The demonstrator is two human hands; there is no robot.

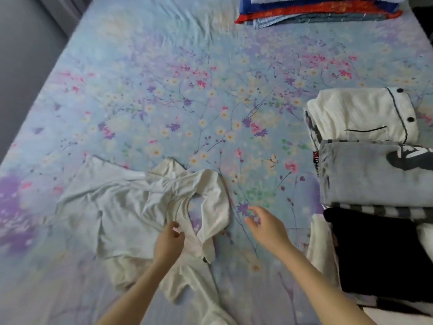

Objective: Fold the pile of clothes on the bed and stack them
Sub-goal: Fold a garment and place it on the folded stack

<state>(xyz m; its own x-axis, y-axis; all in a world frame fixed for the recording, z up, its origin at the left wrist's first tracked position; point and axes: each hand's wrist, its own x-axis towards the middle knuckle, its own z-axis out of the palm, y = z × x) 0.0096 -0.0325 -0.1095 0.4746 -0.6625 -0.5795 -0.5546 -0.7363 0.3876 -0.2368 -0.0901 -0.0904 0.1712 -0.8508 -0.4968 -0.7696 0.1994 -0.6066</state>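
Observation:
A crumpled white shirt (131,207) lies spread on the floral bed sheet (164,90) at the lower left. My left hand (169,240) rests on it near its middle, fingers curled at the fabric; whether they pinch it I cannot tell. My right hand (264,225) hovers just right of the shirt over the sheet, fingers relaxed and holding nothing. Along the right edge sit folded clothes: a white garment with black piping and buttons (360,113), a grey garment with a black print (375,174), and a black garment (379,254) nearest me.
A stack of folded blue, red and grey textiles (316,12) sits at the far top of the bed. The bed's left edge (35,95) runs diagonally, with grey floor beyond it. Striped fabric (375,209) shows between the grey and black garments.

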